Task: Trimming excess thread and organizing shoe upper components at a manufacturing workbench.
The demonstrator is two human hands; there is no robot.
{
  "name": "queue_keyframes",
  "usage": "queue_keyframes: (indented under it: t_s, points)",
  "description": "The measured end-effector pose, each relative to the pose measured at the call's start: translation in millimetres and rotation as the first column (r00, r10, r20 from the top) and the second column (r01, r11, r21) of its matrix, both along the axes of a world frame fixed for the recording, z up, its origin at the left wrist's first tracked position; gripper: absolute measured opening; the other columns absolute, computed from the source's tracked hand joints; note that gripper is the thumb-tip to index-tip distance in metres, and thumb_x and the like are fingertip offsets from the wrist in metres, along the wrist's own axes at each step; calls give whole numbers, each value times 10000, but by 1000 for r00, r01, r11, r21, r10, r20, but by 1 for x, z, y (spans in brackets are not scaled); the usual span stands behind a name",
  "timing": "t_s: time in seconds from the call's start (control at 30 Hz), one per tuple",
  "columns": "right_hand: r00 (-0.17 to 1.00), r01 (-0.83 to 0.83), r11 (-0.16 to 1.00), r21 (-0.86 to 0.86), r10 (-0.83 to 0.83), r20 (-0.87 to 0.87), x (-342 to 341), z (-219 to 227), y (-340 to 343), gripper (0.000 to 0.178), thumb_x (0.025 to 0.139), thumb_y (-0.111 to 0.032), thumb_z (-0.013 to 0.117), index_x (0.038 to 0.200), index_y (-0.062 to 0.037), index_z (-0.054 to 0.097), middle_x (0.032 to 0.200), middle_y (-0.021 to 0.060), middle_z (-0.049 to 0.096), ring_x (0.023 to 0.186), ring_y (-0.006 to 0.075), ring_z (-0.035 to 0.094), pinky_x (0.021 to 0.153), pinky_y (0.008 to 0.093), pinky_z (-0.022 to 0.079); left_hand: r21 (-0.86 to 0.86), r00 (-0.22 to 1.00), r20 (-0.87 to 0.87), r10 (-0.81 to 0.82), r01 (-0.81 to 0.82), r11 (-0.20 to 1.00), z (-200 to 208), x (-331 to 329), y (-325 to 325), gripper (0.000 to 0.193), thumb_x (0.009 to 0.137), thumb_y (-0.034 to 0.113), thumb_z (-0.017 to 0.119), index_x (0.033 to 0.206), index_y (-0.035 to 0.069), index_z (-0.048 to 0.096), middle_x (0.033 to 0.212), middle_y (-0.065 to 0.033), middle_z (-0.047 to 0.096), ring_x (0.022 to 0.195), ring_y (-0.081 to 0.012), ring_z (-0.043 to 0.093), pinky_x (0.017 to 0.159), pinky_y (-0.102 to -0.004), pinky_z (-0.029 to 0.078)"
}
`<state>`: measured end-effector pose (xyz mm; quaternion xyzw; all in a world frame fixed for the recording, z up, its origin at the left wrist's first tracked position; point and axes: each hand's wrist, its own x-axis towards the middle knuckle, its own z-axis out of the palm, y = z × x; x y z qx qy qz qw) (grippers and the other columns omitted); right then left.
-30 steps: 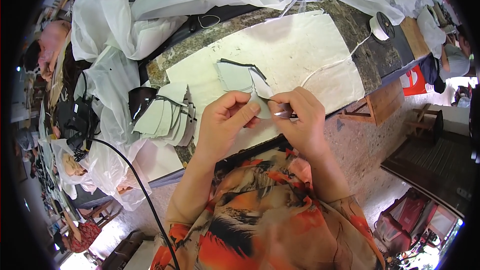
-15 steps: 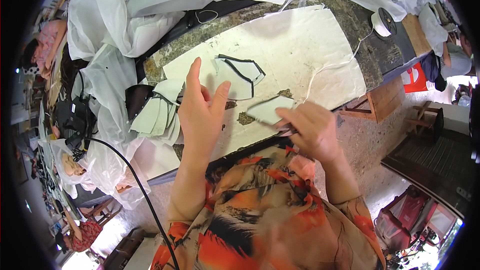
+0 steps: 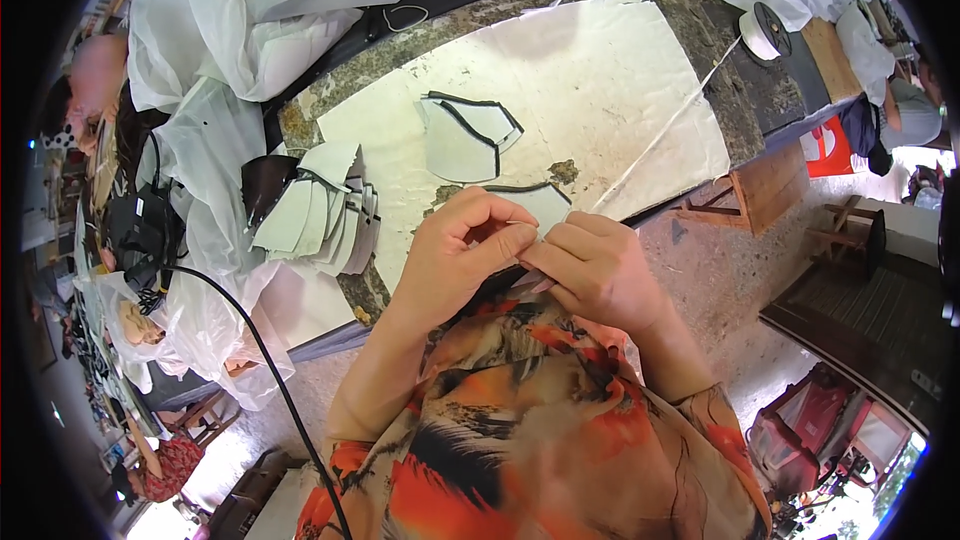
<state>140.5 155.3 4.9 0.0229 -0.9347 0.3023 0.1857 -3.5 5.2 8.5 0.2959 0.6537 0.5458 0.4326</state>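
My left hand (image 3: 462, 252) and my right hand (image 3: 598, 268) meet at the near edge of the work surface, fingertips pinched together. What lies between the left fingertips is too small to make out. A pale cut piece (image 3: 540, 202) with a dark edge shows just beyond the fingers, its near part hidden. White tape (image 3: 655, 152) runs from a spool (image 3: 765, 32) at the far right down to my right hand, which grips it. Something pale and thin pokes out below the right fingers. Two more dark-edged pieces (image 3: 465, 143) lie overlapping on the white sheet (image 3: 590, 70).
A fanned stack of pale pieces (image 3: 325, 215) sits left of my hands. Clear plastic sheeting (image 3: 210, 30) covers the far and left sides. A black cable (image 3: 255, 330) hangs near my left arm. Wooden stools (image 3: 735, 205) stand to the right; other people are at the left and far right.
My open left hand has come down and right to meet my right hand. The tape, slack before, is now drawn straight. The dark edge of the piece now faces away from me.
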Motion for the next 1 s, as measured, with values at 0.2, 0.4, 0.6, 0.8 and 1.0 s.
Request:
queue_keyframes:
  t_s: [0.2, 0.4, 0.6, 0.8, 1.0]
  points:
    - [996, 85, 991, -99, -81, 49, 7, 2, -2, 378, 629, 1, 704, 996, -89, 696, 855, 60, 664, 743, 269, 653, 638, 365, 539, -110, 985, 146, 94, -78, 991, -9, 6, -10, 128, 944, 130, 725, 993, 13, 710, 916, -5, 635, 821, -56, 580, 719, -224, 471]
    - [954, 292, 843, -451, -225, 197, 14, 9, -17, 286, 766, 35, 734, 1025, -74, 682, 860, 78, 671, 770, 236, 674, 655, 330, 533, 41, 956, 231, 183, -197, 980, -16, 15, -19, 91, 970, 78, 691, 1022, 4, 695, 967, -8, 663, 848, -66, 592, 764, -220, 468]
    - [957, 286, 793, -538, -206, 205, 13, 6, -23, 155, 836, -16, 781, 961, -63, 704, 829, 71, 664, 712, 173, 619, 625, 296, 478, 87, 987, 43, 158, -161, 983, -22, 18, -30, 181, 950, 68, 688, 1124, 16, 701, 1060, -67, 656, 958, -154, 615, 827, -279, 485]
    - [971, 171, 677, -716, 7, 238, 16, 16, -29, 142, 851, -42, 775, 968, -69, 699, 824, 66, 642, 711, 188, 607, 641, 297, 472, -32, 482, -872, -79, 106, 994, -29, 30, -31, 429, 836, 225, 745, 1243, 110, 671, 1237, -54, 629, 1173, -277, 535, 1017, -461, 375]
    - [898, 390, 723, -570, -164, 408, -2, 1, -21, 209, 871, -154, 731, 1008, -10, 667, 857, 123, 652, 745, 257, 642, 680, 334, 515, -61, 487, -869, -87, 68, 996, -33, 49, -38, 415, 855, 205, 731, 1252, 97, 671, 1261, -44, 624, 1189, -266, 524, 1030, -452, 359]
